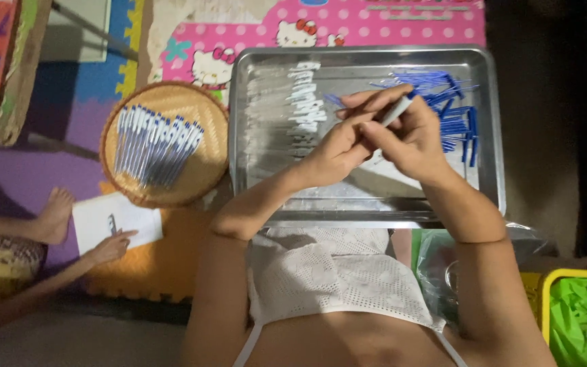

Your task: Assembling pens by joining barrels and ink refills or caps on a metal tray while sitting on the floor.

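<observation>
A woven basket (206, 170) of finished pens is seen at left; over the steel tray (490, 136), a pen (397, 109) is pinched between left hand (338, 146) and right hand (409, 139). It is judged light, stiff, best gripped mid-barrel. Its lower end is hidden by fingers

metal tray (490, 170) at centre-right of frame, w/ pen refills (453, 112) in its upper right and clear barrels (305, 95) upper-middle. round woven basket (212, 170) just left of tray, pens (154, 144) in it. paper sheet (103, 224) below basket, lower left. bin (546, 299) at lower right.
</observation>
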